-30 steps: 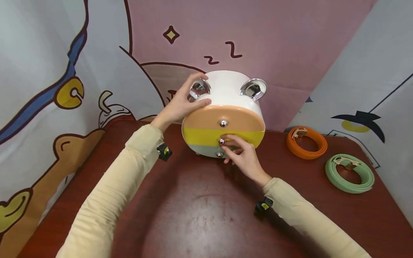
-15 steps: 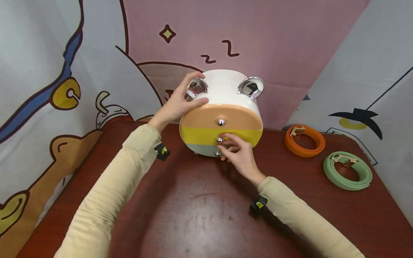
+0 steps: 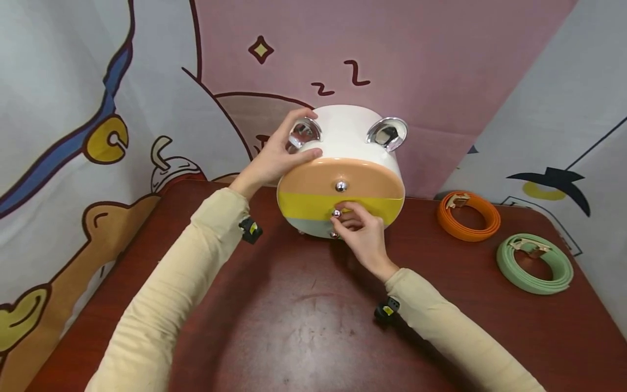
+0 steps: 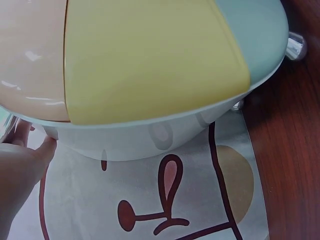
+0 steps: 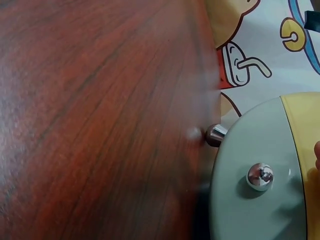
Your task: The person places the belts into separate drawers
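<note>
A small chest of drawers (image 3: pixel 345 130) with a white body and silver ears stands at the back of the table. Its front is banded orange, yellow and grey-green, each band with a round silver knob. My left hand (image 3: pixel 276 155) grips the body around the left ear (image 3: pixel 305 132), thumb on the front upper edge. With thumb and index finger, my right hand (image 3: pixel 367 242) pinches the middle knob (image 3: pixel 336 213) on the yellow drawer (image 3: pixel 303 206). The yellow front (image 4: pixel 155 60) looks flush in the left wrist view. Below it, the bottom knob (image 5: pixel 260 176) shows in the right wrist view.
An orange rolled belt (image 3: pixel 468 234) and a light green rolled belt (image 3: pixel 534 286) lie on the right of the brown table (image 3: pixel 289 321). A printed cloth (image 3: pixel 416 65) hangs close behind the chest.
The right hand's thumb has moved up and closed in on the middle knob, and its wrist has shifted slightly left. The left hand keeps its hold; the drawers have not visibly moved.
</note>
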Tool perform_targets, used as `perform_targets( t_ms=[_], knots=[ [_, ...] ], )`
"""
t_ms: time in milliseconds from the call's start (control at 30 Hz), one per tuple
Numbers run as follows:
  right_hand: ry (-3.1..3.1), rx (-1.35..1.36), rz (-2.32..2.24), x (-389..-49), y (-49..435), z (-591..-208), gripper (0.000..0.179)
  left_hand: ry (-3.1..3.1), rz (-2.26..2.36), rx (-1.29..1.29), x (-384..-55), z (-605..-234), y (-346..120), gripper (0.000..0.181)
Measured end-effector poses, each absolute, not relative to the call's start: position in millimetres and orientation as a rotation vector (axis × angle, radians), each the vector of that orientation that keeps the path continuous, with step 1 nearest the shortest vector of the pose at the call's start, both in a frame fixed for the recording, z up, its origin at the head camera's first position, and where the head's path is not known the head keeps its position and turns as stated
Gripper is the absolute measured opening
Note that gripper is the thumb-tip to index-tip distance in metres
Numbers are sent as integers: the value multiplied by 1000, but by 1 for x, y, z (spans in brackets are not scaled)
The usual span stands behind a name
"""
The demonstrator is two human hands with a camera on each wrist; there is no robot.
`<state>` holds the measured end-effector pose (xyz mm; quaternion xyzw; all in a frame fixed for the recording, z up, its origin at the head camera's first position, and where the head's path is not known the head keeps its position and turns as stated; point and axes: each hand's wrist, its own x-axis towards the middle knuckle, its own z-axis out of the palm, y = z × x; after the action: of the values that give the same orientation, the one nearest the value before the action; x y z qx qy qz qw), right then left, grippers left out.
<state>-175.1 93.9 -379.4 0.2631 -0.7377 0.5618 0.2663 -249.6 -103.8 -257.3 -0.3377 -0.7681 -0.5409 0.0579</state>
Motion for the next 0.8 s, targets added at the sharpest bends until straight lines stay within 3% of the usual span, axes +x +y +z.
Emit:
perform_targets(
  t_ms=[800],
  knots=[
    [-1970,764,1525,-170,104,-396,30,-2374,-1637,-986,-248,-256,-103,58]
  ],
)
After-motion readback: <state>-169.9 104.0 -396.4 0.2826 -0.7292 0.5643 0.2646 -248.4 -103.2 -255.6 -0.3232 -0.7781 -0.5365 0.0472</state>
